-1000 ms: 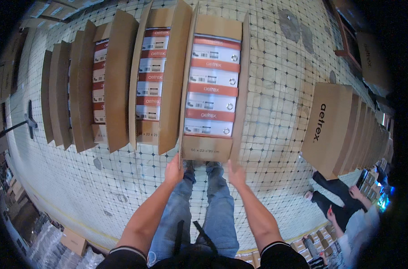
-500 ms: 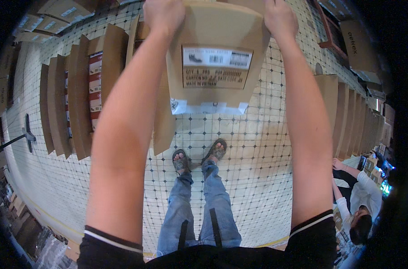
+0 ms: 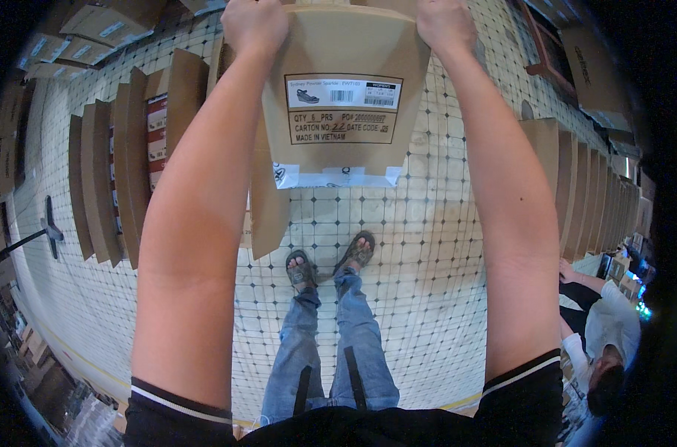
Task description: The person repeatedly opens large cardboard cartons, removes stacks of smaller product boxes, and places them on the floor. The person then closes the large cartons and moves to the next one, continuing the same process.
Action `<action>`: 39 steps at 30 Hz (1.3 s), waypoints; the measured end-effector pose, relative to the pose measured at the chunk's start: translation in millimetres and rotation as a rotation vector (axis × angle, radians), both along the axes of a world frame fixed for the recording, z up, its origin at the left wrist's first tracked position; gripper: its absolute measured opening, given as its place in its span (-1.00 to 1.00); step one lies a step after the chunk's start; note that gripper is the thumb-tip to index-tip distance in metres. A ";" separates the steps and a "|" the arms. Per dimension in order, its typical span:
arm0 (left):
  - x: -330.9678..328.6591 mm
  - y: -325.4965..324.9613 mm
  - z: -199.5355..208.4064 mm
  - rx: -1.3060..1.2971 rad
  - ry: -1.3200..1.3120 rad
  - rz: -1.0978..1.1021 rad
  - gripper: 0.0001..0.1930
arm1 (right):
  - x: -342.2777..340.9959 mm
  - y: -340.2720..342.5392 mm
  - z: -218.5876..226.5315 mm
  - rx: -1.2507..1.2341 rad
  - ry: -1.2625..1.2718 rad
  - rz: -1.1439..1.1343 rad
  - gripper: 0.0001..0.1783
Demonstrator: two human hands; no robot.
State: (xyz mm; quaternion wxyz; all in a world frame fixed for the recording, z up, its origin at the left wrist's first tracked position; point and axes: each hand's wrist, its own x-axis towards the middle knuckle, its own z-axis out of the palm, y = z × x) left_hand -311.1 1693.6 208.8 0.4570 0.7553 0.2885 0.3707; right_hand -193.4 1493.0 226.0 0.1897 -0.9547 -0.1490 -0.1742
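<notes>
A brown cardboard carton (image 3: 346, 45) is at the top middle, held out over the floor at arm's length. Its facing side bears a white label (image 3: 342, 93) with a sandal picture and barcodes, above a dark-framed printed box. Clear tape (image 3: 338, 176) runs along its lower edge. My left hand (image 3: 256, 28) is closed on the carton's upper left edge, my right hand (image 3: 449, 28) on its upper right. The fingertips of both are hidden behind the cardboard, and the frame's top cuts off the carton's far part.
Rows of open cartons with upright flaps stand left (image 3: 134, 164) and right (image 3: 577, 186); red-and-white shoe boxes (image 3: 157, 134) show inside the left ones. A black metal stand (image 3: 49, 227) is far left. Another person (image 3: 606, 328) sits at lower right. My sandalled feet (image 3: 300, 270) are on tiled floor.
The carton and both my hands have shifted a little to the left. The label is sharper now. My feet have stayed in place, and both hands keep their hold.
</notes>
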 end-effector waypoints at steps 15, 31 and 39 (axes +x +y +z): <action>-25.7 -2.2 -20.8 0.063 0.061 -0.038 -0.69 | -23.9 -11.1 -13.9 0.008 0.097 0.047 -0.45; -367.6 -177.3 -214.7 -0.475 0.822 -0.551 -0.24 | -441.9 -146.1 -233.2 -0.296 1.345 -0.200 -0.55; -264.4 -136.3 -241.0 -0.314 0.838 -0.348 -0.40 | -381.8 -100.0 -277.7 -0.133 0.505 0.241 -0.54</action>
